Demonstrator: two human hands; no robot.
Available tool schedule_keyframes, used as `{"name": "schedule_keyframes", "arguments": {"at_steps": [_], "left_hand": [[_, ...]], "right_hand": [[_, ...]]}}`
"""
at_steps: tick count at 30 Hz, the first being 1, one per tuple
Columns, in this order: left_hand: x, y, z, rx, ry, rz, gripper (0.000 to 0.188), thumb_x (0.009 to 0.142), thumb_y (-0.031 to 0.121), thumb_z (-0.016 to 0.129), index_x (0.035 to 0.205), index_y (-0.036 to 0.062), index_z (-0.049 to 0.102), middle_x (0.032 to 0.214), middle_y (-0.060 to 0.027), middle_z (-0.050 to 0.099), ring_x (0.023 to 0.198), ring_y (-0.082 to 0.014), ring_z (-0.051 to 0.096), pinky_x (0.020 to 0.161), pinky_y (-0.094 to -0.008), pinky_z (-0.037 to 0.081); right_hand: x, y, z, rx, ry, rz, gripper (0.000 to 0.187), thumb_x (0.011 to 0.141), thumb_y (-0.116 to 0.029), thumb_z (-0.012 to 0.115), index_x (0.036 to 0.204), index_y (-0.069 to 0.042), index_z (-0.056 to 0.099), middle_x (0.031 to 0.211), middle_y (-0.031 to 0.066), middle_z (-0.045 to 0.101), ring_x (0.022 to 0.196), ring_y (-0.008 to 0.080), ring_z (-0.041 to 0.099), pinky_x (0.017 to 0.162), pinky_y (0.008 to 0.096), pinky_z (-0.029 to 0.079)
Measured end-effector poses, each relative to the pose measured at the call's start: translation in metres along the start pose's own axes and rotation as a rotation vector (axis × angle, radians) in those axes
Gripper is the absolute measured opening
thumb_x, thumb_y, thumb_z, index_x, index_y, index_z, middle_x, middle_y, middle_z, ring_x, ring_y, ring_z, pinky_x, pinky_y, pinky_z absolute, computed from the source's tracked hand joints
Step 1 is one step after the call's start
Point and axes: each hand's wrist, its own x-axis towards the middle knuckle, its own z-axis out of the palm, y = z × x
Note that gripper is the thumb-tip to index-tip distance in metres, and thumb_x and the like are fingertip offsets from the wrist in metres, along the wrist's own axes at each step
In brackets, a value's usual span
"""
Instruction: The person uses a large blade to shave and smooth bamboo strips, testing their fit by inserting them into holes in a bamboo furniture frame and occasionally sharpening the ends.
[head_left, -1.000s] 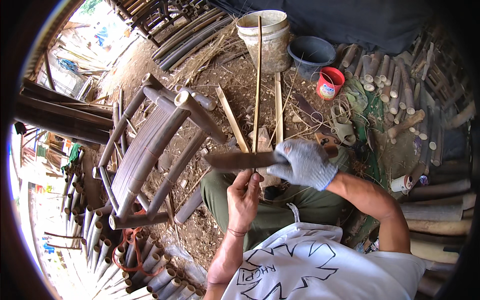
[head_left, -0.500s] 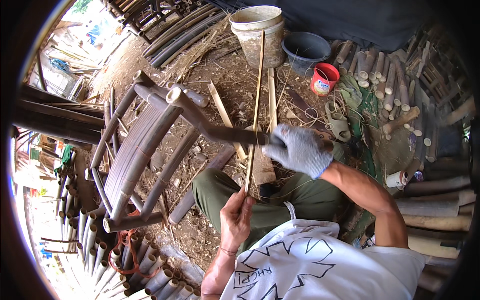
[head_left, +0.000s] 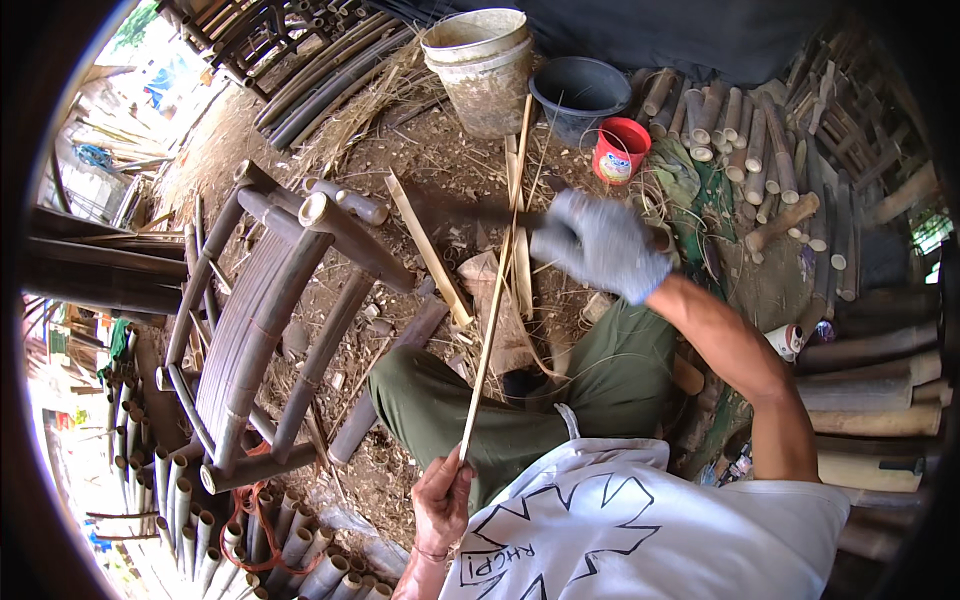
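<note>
My left hand, bare, is closed in a pinch round the lower end of a long thin bamboo strip. The strip slants up and away from me, over my trousers and past a short wooden block. In a grey knitted glove, my right hand is wrapped round the handle of a large knife. Its dark blade, smeared by motion, points left and crosses the strip's upper part. Whether the blade touches the strip I cannot tell. Beyond the block lies a split bamboo piece.
A bamboo chair frame stands at left. Ahead are a dirty white bucket, a black basin and a red pail. Cut bamboo lengths are stacked at right, and more bamboo tubes fill the lower left.
My right hand and the knife have moved away from me along the strip. My left hand has drawn the strip's near end down and left. The whole view has shifted slightly.
</note>
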Motion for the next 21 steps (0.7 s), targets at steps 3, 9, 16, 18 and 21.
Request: {"name": "schedule_keyframes", "arguments": {"at_steps": [3, 9, 16, 18, 21], "left_hand": [[-0.001, 0.0, -0.004, 0.101, -0.058, 0.022, 0.033, 0.093, -0.002, 0.061, 0.126, -0.0028, 0.064, 0.082, -0.0109, 0.064, 0.071, -0.0182, 0.062, 0.066, -0.0279, 0.05], [-0.001, 0.002, 0.003, 0.07, -0.079, -0.013, 0.035, 0.092, -0.004, 0.06, 0.126, -0.0027, 0.064, 0.08, -0.0103, 0.064, 0.069, -0.018, 0.062, 0.065, -0.0281, 0.05], [-0.013, -0.027, -0.002, -0.316, -0.122, -0.218, 0.036, 0.102, 0.015, 0.055, 0.134, -0.0018, 0.058, 0.073, -0.0049, 0.063, 0.055, -0.0088, 0.052, 0.05, -0.0223, 0.04], [0.019, 0.005, 0.007, -0.493, -0.103, -0.374, 0.042, 0.106, 0.025, 0.05, 0.14, 0.0006, 0.053, 0.069, -0.0015, 0.06, 0.048, -0.0056, 0.045, 0.044, -0.02, 0.033], [0.094, 0.052, 0.035, -0.614, -0.052, -0.294, 0.046, 0.107, 0.03, 0.049, 0.144, 0.0036, 0.048, 0.063, 0.0004, 0.05, 0.041, -0.0039, 0.036, 0.036, -0.0191, 0.028]], "right_hand": [[0.003, 0.003, -0.005, 0.04, 0.043, 0.286, 0.052, 0.092, -0.06, 0.058, 0.083, -0.01, 0.06, 0.069, 0.0107, 0.063, 0.056, 0.0294, 0.063, 0.054, 0.0433, 0.049], [0.012, 0.035, -0.02, -0.059, 0.048, 0.159, 0.045, 0.091, -0.051, 0.063, 0.081, -0.008, 0.06, 0.073, 0.0128, 0.064, 0.066, 0.0329, 0.065, 0.061, 0.0449, 0.05], [0.043, 0.097, -0.068, 0.051, 0.411, 0.352, 0.062, 0.098, -0.057, 0.049, 0.084, 0.001, 0.066, 0.071, 0.0172, 0.066, 0.071, 0.0304, 0.068, 0.069, 0.0438, 0.05], [0.031, 0.037, -0.067, 0.166, 0.284, 0.356, 0.061, 0.098, -0.057, 0.049, 0.086, 0.0, 0.066, 0.073, 0.0171, 0.066, 0.069, 0.0277, 0.067, 0.066, 0.0424, 0.05], [-0.007, -0.038, -0.024, 0.239, 0.064, 0.113, 0.044, 0.094, -0.048, 0.061, 0.087, -0.005, 0.062, 0.075, 0.0148, 0.061, 0.073, 0.0317, 0.065, 0.067, 0.0432, 0.05]]}}
